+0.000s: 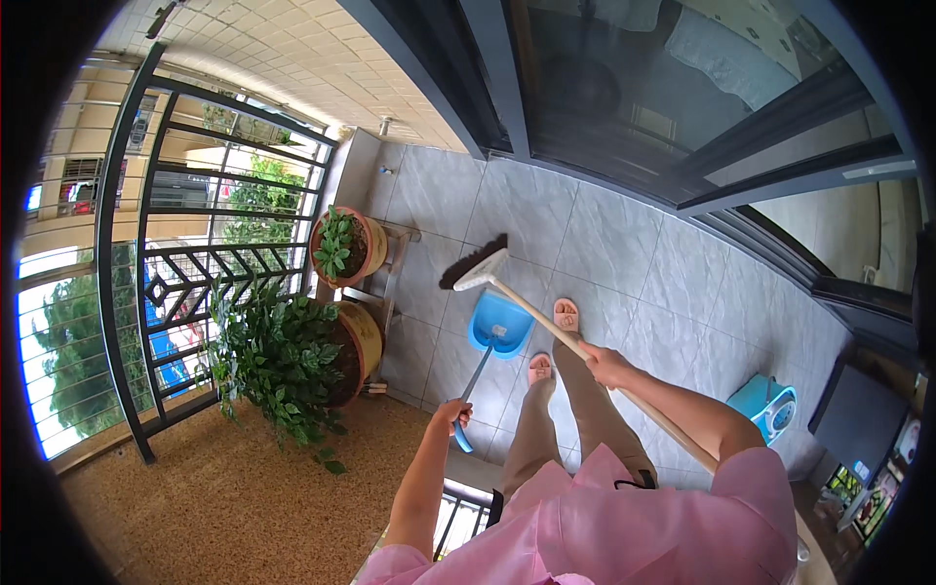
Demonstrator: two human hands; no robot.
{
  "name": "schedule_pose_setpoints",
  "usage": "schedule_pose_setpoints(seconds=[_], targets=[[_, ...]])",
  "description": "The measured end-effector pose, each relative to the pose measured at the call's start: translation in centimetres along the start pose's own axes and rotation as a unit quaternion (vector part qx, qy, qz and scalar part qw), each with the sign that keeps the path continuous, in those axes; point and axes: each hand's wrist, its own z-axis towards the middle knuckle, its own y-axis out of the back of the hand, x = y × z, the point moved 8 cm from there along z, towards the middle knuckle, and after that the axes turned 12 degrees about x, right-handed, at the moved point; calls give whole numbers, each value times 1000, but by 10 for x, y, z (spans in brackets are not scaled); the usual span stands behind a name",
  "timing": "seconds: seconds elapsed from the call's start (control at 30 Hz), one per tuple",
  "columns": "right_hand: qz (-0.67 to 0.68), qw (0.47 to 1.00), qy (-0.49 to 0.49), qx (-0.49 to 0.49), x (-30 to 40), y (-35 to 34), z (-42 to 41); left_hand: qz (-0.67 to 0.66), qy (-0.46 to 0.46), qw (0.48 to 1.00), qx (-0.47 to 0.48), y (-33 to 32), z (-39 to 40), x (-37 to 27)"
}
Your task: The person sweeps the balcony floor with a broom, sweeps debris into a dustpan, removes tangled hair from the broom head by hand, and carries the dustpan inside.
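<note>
My left hand grips the handle of a blue long-handled dustpan, whose pan rests on the grey floor tiles in front of my feet. In my right hand is the pale wooden pole of a push broom. The broom's white head with dark bristles is just beyond the pan's front edge, at floor level. The pole runs diagonally back under my right arm. Pink slippers are on my feet, beside the dustpan.
Two potted plants stand on the left by a metal railing. Dark-framed glass sliding doors line the upper right. A turquoise mop bucket is on the tiles at right, near a dark cabinet-like object.
</note>
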Motion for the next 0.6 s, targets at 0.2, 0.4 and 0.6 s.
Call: schedule_pose_setpoints(seconds=[0.2,0.4,0.6], targets=[[-300,930,46,-207,66,120,142,25,41,998,46,-32,23,-15],[-230,956,-49,-173,-12,163,110,-8,-11,999,44,-4,-3,4],[28,966,-181,-185,-203,103,-35,-5,15,1000,11,-1,-10,-2]])
